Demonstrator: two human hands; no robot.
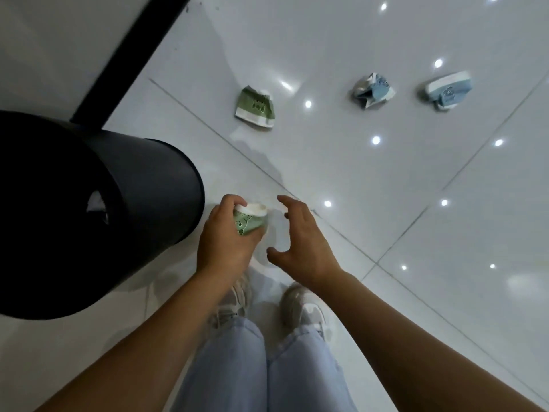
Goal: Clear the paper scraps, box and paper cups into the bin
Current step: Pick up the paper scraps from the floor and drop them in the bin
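The left hand [221, 236] is grasping a green paper cup [250, 219] just beside the dark bin [154, 185], its long axis tilting, the white rim pointing up and away from the person. The right hand [300, 236] is hanging released beside it, fingers spread. Three crushed cups, one green [255, 107] and two blue [372, 90] [448, 89], are lying farther off on the glossy white tile floor [386, 203], which is reflecting ceiling lights.

Floor [386, 203]: bin [154, 185], 3 crushed cups [255, 107]

Two green paper cups [250, 219] [255, 107], two blue paper cups [372, 90] [448, 90], one bin [154, 185], two hands [225, 236] [303, 236]
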